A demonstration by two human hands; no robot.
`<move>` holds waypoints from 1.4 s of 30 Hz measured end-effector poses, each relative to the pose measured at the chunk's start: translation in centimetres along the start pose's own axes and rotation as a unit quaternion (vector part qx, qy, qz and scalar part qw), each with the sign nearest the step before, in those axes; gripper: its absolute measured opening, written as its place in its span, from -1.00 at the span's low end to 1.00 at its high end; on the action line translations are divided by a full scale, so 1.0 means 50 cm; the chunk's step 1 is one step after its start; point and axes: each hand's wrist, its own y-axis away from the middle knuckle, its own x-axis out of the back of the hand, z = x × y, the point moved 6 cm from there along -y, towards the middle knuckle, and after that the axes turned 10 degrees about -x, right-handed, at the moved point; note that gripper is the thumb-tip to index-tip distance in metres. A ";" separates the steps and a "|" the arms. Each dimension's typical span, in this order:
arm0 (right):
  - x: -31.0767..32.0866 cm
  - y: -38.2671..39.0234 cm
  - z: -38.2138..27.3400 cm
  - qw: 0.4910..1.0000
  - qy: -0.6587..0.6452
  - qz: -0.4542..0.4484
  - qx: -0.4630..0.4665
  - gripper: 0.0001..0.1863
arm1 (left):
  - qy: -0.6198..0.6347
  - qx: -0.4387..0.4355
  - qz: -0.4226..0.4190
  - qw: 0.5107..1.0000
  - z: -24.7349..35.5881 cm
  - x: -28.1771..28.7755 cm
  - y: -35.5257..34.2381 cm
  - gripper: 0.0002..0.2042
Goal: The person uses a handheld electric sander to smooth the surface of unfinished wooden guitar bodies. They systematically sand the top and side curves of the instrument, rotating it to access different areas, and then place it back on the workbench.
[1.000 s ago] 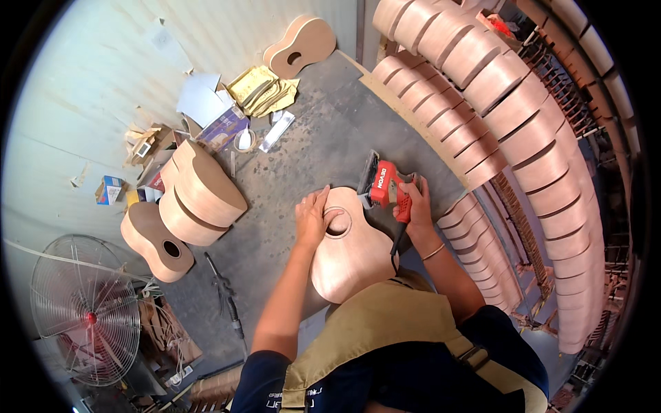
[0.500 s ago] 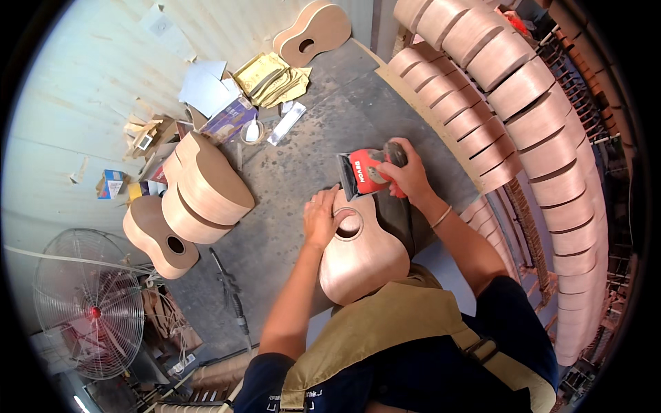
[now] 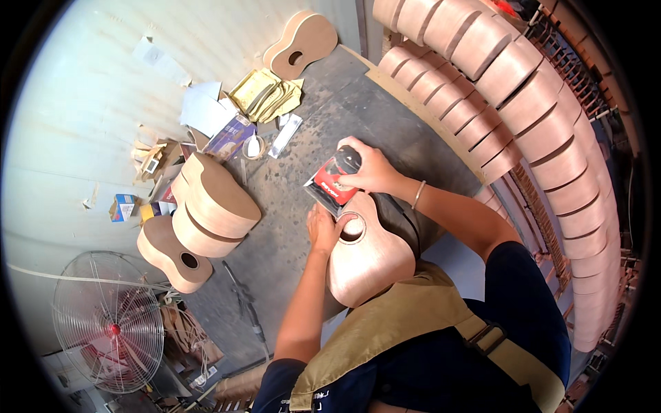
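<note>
A pale wooden guitar body (image 3: pixel 372 268) lies on the dark bench in front of me, its sound hole facing up. My left hand (image 3: pixel 323 227) grips its upper left side, fingers along the edge and thumb at the sound hole. My right hand (image 3: pixel 365 165) is closed on a red and black power sander (image 3: pixel 330 182) with a black cord; the sander sits over the upper end of the body, just above my left fingers.
Stacked guitar bodies (image 3: pixel 213 203) stand at left, another body (image 3: pixel 299 41) at the far end. Sandpaper sheets (image 3: pixel 265 96), boxes and an air tool (image 3: pixel 241 303) lie on the bench (image 3: pixel 330 103). A fan (image 3: pixel 107 310) stands left. Rows of curved wooden pieces (image 3: pixel 551 172) fill the right.
My right hand has carried the sander from right of the body leftward, turning it over the body's upper end. My left hand still holds the body.
</note>
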 end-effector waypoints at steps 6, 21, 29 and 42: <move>0.042 0.026 0.010 0.995 -0.033 0.005 -0.090 -0.30 | -0.001 0.045 0.019 0.999 0.002 0.002 0.003 -0.19; 0.045 0.053 0.058 0.984 -0.113 0.105 -0.089 -0.29 | 0.017 0.020 0.004 1.000 0.007 -0.001 0.001 0.01; 0.031 0.287 0.121 0.896 -0.284 0.298 -0.166 -0.41 | 0.010 0.006 -0.002 1.000 0.005 -0.001 -0.002 0.03; 0.027 0.225 0.092 0.913 -0.219 0.316 -0.138 -0.37 | 0.014 0.031 -0.013 0.999 0.021 0.017 -0.001 0.07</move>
